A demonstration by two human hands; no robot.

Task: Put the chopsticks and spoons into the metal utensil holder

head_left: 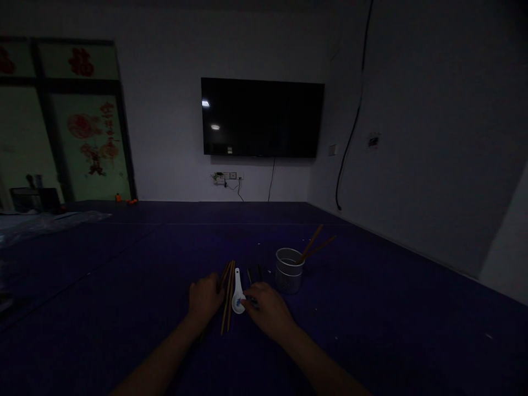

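The white spoon point(238, 297) lies between the left hand point(205, 300), curled around chopsticks point(225, 273), and the half-curled right hand point(268, 309), its grip unclear.

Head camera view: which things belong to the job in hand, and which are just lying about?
Seem part of it:
Wooden chopsticks, beside the left hand
White spoon, by the right hand
Dark utensils, partly hidden
Metal cup holding two sticks

Seem just about:
Clear plastic
Small orange objects
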